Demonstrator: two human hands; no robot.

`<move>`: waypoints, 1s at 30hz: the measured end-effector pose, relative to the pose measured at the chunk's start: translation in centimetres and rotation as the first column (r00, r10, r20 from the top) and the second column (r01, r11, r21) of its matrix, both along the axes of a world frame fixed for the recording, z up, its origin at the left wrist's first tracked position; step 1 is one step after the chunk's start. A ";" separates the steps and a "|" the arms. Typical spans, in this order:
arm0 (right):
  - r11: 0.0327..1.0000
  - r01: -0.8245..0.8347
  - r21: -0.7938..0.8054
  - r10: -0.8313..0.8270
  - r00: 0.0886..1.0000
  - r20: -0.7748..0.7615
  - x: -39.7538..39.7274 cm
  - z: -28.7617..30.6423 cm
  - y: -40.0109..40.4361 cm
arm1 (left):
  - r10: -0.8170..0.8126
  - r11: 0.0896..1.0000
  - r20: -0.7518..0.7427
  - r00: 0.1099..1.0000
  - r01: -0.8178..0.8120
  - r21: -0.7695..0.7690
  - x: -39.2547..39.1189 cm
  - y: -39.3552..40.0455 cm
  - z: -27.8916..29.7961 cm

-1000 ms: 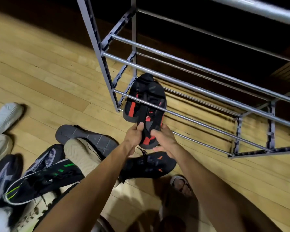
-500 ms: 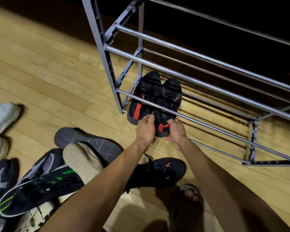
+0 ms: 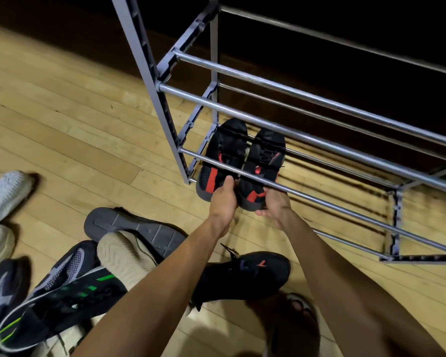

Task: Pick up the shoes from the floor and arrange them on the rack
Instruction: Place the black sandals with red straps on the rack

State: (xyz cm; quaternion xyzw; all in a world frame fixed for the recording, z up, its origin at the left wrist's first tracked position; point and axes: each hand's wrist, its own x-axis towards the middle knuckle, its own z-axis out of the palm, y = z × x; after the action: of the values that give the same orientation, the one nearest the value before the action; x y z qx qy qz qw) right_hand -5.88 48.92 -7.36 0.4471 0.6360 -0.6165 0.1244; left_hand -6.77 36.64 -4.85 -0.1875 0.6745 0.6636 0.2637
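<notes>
Black-red shoes (image 3: 240, 161) under rack (image 3: 294, 173) rail | both hands grip heels | sneaker pile (image 3: 93, 274) left

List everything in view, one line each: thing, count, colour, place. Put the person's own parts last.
black and red shoes: 2, black with red marks, side by side on the rack's lowest tier, left end, heels toward the person
shoe rack: 1, grey metal bars and frame, standing on the floor at upper right
black shoe: 1, black with a small red mark, on the floor under the arms
shoe pile: several, beige, dark grey, black with green, on the floor at lower left
white shoe: 1, white, floor at far left
floor: 1, light wood planks
left hand: 1, grips the left shoe's heel
right hand: 1, holds the right shoe's heel
</notes>
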 end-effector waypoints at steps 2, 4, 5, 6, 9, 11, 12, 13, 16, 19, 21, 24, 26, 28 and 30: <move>1.000 0.016 -0.021 -0.015 1.000 0.020 0.0 -0.2 0.1 | -0.028 0.999 0.003 1.000 0.029 -0.024 0.0 0.2 -0.1; 0.999 0.013 -0.036 -0.012 1.000 0.022 0.0 -0.4 0.2 | -0.036 0.999 -0.006 0.999 0.036 -0.038 0.2 0.3 -0.1; 0.999 0.004 -0.034 -0.003 1.000 0.020 -0.1 -0.5 0.2 | -0.033 0.999 -0.010 0.999 0.033 -0.041 0.3 0.3 0.0; 0.999 -0.008 -0.032 0.009 1.000 0.015 -0.2 -0.5 0.2 | -0.032 0.999 -0.011 0.999 0.031 -0.044 0.3 0.2 0.0; 0.999 -0.034 -0.030 0.035 0.999 0.024 -0.4 -0.9 0.3 | -0.024 0.998 -0.007 1.000 0.023 -0.054 0.2 0.1 -0.3; 0.999 -0.034 -0.039 0.035 0.999 0.038 -0.4 -0.9 0.3 | -0.019 0.998 -0.013 1.000 0.018 -0.053 0.3 0.0 -0.4; 0.999 -0.027 -0.047 0.029 0.999 0.045 -0.4 -0.9 0.3 | -0.014 0.999 -0.020 1.000 0.013 -0.048 0.5 0.0 -0.5; 0.999 -0.016 -0.052 0.019 0.998 0.052 -0.3 -0.8 0.3 | -0.005 0.999 -0.023 1.000 0.004 -0.051 0.6 0.0 -0.7; 0.999 -0.021 -0.032 0.023 0.997 0.069 -0.2 -0.8 0.2 | 0.034 0.998 -0.030 0.999 -0.036 -0.049 1.2 0.3 -1.0; 0.997 -0.071 0.028 0.069 0.995 0.070 0.1 -0.7 0.1 | 0.096 0.995 -0.045 0.994 -0.097 -0.014 1.5 0.2 -0.7; 0.990 -0.090 0.109 0.081 0.993 0.084 0.5 0.1 0.2 | 0.098 0.995 -0.047 0.994 -0.098 -0.008 1.7 -0.4 -0.6; 0.978 -0.151 0.145 0.144 0.988 0.058 1.4 1.9 0.7 | 0.058 0.998 -0.057 0.997 -0.059 -0.016 2.5 -2.0 0.6; 0.969 -0.202 0.142 0.199 0.979 0.033 2.5 3.5 1.0 | 0.047 0.998 -0.079 0.996 -0.050 -0.038 2.9 -3.6 1.8; 0.960 -0.219 0.176 0.216 0.976 0.034 3.6 5.3 1.1 | 0.050 0.995 -0.111 0.993 -0.059 -0.078 3.2 -5.4 3.4; 0.955 -0.233 0.183 0.233 0.972 0.022 4.9 7.2 0.8 | 0.052 0.989 -0.150 0.987 -0.072 -0.126 3.4 -7.5 5.2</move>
State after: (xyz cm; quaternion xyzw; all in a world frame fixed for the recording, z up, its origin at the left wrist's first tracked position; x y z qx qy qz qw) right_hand -0.97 49.73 -0.13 0.3787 0.7384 -0.5362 0.1543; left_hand -3.42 29.14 0.31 -0.1761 0.7280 0.6377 0.1798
